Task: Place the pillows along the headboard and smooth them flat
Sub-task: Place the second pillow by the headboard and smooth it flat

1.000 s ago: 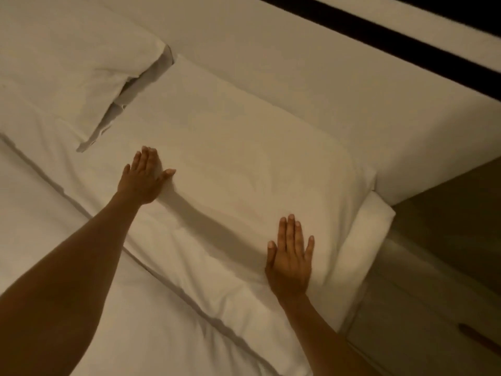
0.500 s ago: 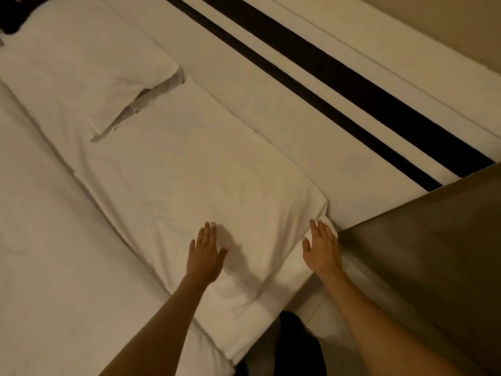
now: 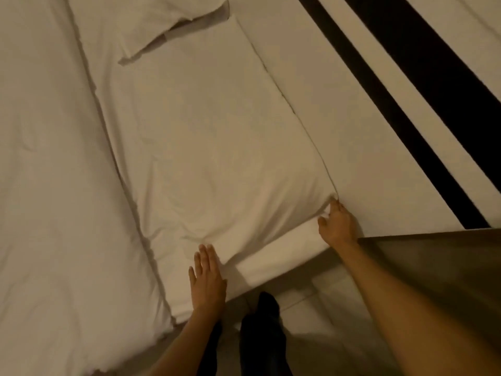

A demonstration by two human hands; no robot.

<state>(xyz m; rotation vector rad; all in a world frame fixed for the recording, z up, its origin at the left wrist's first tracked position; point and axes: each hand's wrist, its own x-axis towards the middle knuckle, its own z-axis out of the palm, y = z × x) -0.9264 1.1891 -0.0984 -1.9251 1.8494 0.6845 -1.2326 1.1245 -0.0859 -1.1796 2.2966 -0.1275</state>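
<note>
Duvet [image 3: 54, 185]: it covered the left part of the bed, and its edge ran beside the near pillow.
Far pillow [image 3: 151, 20]: it lay at the top of the view, and its open end overlapped the near pillow's far end.
Near pillow [image 3: 217, 137]: it lay flat along the headboard, its long side touching it.
Your left hand [image 3: 207, 283]: it rested palm down on the pillow's near corner, fingers straight and close together.
Your right hand [image 3: 337, 226]: its fingers were curled onto the pillow's corner at the headboard; you cannot tell whether they pinched the fabric.
Headboard [image 3: 352, 118]: pale, with two dark stripes.
Table [image 3: 447, 267]: a dark surface at the lower right, beside your right forearm.
</note>
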